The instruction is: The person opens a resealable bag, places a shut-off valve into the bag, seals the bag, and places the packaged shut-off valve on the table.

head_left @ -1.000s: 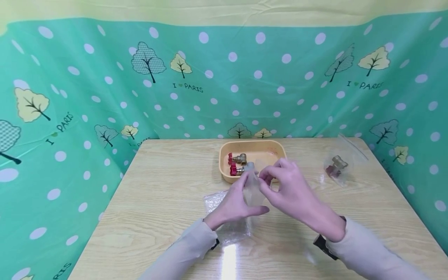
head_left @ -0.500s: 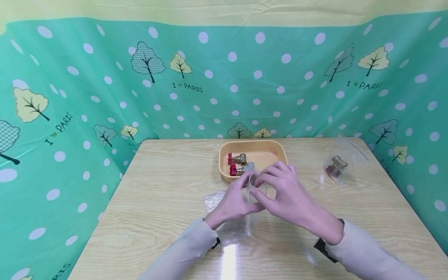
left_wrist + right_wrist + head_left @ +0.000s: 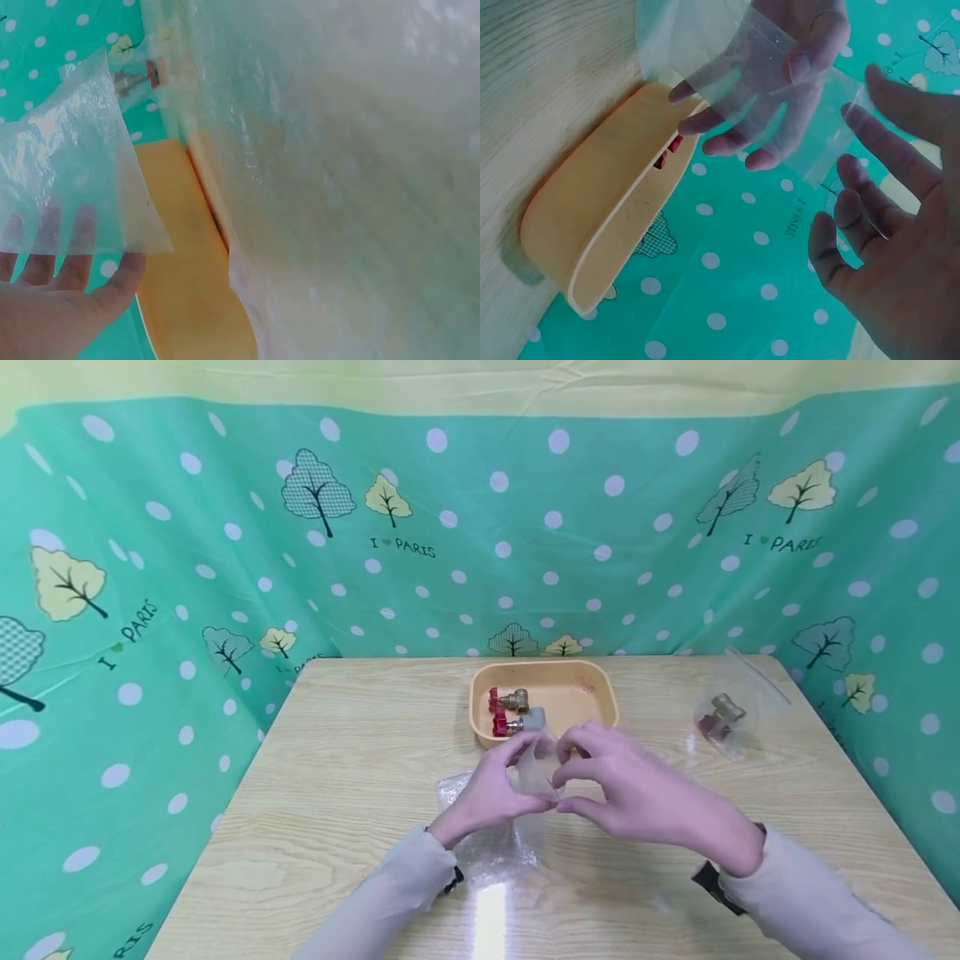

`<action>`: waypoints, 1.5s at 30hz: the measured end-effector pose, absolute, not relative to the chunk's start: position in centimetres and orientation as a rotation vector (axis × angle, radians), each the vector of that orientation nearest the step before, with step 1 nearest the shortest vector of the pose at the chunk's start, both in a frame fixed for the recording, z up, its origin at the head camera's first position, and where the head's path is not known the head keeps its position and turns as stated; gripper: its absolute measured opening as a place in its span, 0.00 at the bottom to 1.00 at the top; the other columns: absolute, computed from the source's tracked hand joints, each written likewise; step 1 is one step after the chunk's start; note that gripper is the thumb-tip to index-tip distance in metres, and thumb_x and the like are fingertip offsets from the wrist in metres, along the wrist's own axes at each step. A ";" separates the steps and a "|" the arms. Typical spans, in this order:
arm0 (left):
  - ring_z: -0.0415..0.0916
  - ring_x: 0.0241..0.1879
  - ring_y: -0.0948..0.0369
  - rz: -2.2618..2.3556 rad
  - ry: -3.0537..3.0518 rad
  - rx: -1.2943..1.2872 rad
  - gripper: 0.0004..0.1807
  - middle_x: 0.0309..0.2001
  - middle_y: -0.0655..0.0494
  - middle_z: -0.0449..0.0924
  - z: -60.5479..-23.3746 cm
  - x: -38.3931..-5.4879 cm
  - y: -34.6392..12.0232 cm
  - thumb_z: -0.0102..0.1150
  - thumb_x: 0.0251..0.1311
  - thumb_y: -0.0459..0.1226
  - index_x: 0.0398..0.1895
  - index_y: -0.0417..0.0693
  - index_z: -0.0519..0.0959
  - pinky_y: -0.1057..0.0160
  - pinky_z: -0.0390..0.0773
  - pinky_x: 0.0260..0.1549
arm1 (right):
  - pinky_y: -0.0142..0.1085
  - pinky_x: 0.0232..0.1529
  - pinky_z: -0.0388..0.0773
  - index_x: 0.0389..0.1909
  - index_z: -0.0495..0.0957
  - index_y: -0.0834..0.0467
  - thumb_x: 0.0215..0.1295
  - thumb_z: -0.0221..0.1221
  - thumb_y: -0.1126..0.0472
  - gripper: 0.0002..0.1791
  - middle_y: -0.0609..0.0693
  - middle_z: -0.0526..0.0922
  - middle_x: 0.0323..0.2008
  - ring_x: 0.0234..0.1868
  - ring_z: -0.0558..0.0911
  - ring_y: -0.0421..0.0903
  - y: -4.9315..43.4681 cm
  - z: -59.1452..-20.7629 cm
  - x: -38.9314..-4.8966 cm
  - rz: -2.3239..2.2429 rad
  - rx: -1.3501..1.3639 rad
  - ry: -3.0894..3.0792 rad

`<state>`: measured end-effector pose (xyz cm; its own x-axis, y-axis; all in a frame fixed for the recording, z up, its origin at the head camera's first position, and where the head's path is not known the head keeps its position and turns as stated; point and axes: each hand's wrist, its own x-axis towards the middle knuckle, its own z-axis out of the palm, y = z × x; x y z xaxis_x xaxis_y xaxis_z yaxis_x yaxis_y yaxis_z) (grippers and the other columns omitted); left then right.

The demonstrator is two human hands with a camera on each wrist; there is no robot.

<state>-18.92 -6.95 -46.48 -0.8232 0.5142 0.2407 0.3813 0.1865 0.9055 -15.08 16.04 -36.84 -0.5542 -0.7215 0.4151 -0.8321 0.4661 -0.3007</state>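
Observation:
In the head view my left hand (image 3: 487, 789) holds a clear plastic bag (image 3: 534, 777) between its thumb and fingers. Its fingers show through the film of the bag (image 3: 761, 97) in the right wrist view. My right hand (image 3: 637, 785) is at the bag's right edge, thumb and index finger on either side of a corner with a gap between them. Beyond both hands stands a tan tray (image 3: 607, 681). Inside are a brass valve (image 3: 513, 700) with a red handwheel and a grey-bodied valve (image 3: 521, 723), also red-wheeled.
Several clear bags (image 3: 495, 856) lie flat on the wooden table (image 3: 337, 760) under my left wrist, and their film (image 3: 360, 180) fills much of the left wrist view. Back right lies a zip bag (image 3: 757, 689) with a bagged valve (image 3: 722, 714) inside. Green dotted cloth (image 3: 465, 527) surrounds the table.
The bag has tilted and its mouth gapes wider in my left hand. My right hand has shifted slightly down, its fingers spreading apart at the bag's edge. The tray and valves stay put.

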 end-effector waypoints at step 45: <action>0.77 0.57 0.60 1.600 2.390 0.737 0.40 0.58 0.63 0.79 -46.8 -19.4 -8.0 0.83 0.49 0.38 0.66 0.60 0.74 0.58 0.84 0.50 | 0.32 0.31 0.82 0.49 0.86 0.59 0.63 0.74 0.62 0.15 0.47 0.89 0.45 0.30 0.80 0.35 16.8 -34.8 -17.3 0.811 1.184 -2.536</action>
<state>-19.40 -7.98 -46.80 -0.8631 0.4887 0.1275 0.3041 0.3013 0.9037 -17.33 16.78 -34.83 -0.6484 -0.6352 0.4196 -0.7608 0.5213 -0.3866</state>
